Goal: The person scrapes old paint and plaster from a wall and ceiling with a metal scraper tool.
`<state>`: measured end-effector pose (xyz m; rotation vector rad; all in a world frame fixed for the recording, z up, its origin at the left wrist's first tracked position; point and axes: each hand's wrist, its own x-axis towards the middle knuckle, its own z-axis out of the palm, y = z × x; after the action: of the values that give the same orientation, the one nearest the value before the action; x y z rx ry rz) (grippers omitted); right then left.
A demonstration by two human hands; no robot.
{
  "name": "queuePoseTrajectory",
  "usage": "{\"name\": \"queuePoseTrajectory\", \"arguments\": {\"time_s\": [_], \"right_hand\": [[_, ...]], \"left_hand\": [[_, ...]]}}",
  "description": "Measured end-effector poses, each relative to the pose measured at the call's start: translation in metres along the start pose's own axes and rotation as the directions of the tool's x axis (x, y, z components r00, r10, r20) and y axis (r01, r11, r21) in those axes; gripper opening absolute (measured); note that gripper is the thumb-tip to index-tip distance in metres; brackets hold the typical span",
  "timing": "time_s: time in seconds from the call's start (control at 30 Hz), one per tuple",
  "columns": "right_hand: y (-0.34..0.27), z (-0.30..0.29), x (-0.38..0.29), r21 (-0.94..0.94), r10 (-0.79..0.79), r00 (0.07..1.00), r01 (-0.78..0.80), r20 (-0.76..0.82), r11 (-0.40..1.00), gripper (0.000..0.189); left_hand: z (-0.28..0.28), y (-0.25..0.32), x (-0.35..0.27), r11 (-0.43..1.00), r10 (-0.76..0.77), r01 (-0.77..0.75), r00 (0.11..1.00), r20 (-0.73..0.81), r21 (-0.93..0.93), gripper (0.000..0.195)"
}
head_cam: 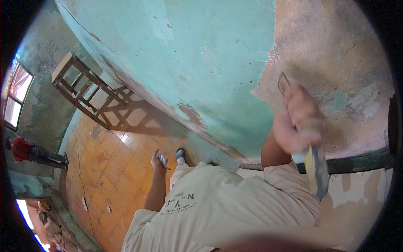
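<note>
My right hand (303, 116) is raised at the wall and closed around a hand tool (316, 173), blurred by motion. One tapered, wood-like end of it points up the wall; the broad grey and yellowish end hangs below my fist. Behind this hand is a bare, brownish plaster patch (315, 37) with a ragged edge against turquoise paint (201, 63). Lower down, over the floor, my left hand (156, 161) holds a small grey object (163, 160), whose kind I cannot tell. Whether the tool touches the plaster is unclear.
A tall wooden stool (85, 88) stands by the wall on the left. Across the orange tiled floor (107, 176) runs a thin cable (82, 179), near a white power strip (84, 204). Another person (34, 152) in red stands far left. A dark green ledge (355, 163) crosses the right.
</note>
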<state>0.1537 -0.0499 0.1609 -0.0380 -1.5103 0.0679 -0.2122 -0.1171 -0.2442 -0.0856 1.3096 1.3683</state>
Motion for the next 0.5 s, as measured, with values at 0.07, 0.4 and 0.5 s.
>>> {"name": "queuePoseTrajectory", "arguments": {"time_s": [0.07,0.4,0.5], "right_hand": [[0.034,-0.004,-0.011,-0.121,0.068,0.993,-0.080,-0.099,0.989,0.030],[0.046,0.003,-0.009,-0.076,0.255,0.943,-0.277,-0.215,0.958,0.039],[0.018,-0.005,-0.005,0.119,0.119,0.990,-0.109,-0.074,0.987,0.036]], "left_hand": [[-0.006,0.002,0.003,1.000,-0.010,0.010,1.000,0.019,0.014,0.029],[-0.019,-0.007,0.016,1.000,-0.023,0.022,0.999,0.049,0.021,0.031],[0.004,0.004,0.006,0.999,-0.033,0.031,0.997,0.070,0.024,0.031]]}}
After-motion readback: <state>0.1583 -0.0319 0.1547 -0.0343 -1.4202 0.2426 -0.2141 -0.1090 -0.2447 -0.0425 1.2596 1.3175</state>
